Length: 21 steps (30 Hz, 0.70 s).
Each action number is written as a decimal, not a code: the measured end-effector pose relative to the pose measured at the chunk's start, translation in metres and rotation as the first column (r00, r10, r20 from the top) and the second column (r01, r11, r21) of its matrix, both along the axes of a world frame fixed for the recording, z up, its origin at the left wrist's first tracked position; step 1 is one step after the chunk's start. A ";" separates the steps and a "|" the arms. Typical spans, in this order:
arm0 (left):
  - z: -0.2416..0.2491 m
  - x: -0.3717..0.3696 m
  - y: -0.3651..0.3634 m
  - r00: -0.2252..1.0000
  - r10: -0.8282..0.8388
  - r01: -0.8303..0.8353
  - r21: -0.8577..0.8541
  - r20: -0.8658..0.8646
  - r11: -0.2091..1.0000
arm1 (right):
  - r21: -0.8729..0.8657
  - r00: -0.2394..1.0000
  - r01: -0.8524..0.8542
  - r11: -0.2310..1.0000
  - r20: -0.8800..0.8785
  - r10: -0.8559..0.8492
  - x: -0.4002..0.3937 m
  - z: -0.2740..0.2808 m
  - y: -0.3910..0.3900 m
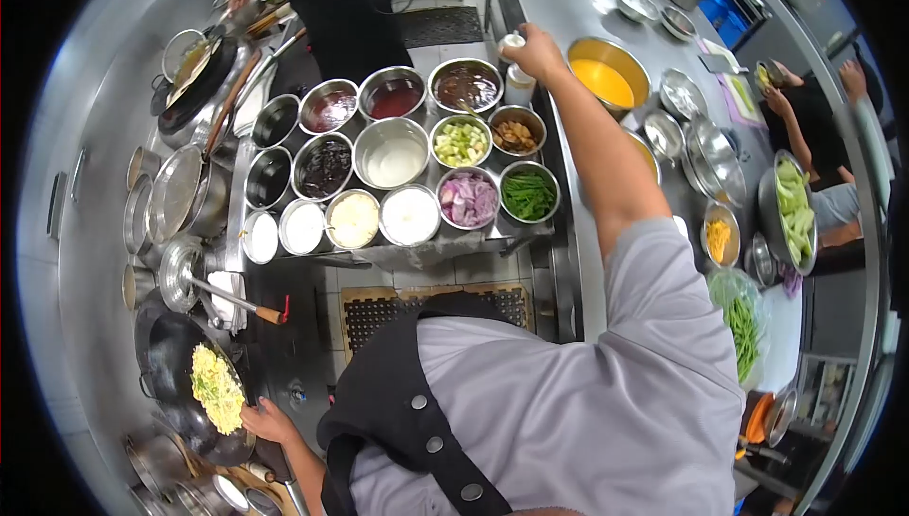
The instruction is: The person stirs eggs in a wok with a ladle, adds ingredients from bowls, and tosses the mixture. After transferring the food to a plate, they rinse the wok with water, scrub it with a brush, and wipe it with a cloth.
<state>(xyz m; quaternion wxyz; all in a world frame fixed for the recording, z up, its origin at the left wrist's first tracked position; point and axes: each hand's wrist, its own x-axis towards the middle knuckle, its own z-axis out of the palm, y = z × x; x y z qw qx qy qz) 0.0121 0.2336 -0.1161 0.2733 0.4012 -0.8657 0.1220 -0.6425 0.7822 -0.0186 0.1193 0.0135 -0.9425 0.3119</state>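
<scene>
The left hand (268,421) is half closed at the rim of the dark wok (177,374); whether it grips, I cannot tell. Inside the wok, the yellow egg (218,389) lies lengthwise from upper left to lower right. The right hand (536,54), well apart, has fingers curled around a white object (512,42), beside a bottle (520,85) with unreadable label.
</scene>
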 end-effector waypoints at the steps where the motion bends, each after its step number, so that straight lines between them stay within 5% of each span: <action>1: 0.002 -0.002 0.004 1.000 -0.015 0.015 0.003 -0.011 1.000 | 0.000 1.000 -0.017 1.000 -0.004 0.017 -0.018 -0.008 -0.008; 3: 0.004 -0.007 0.006 0.999 -0.034 0.034 0.009 -0.026 0.999 | 0.202 0.973 -0.007 0.979 0.229 -0.040 -0.036 -0.008 -0.018; 6: 0.005 -0.006 0.007 0.997 -0.042 0.044 0.030 -0.061 0.999 | 0.292 0.975 0.009 0.956 0.210 -0.073 -0.043 -0.014 -0.025; 14: 0.005 -0.009 0.009 0.996 -0.040 0.040 -0.003 -0.075 0.999 | 0.209 1.000 0.003 0.978 -0.017 0.001 -0.026 -0.024 0.001; 21: 0.000 -0.008 0.003 0.988 -0.097 0.093 -0.031 -0.122 0.995 | 0.052 0.927 -0.024 0.998 -0.372 0.042 0.028 0.125 0.018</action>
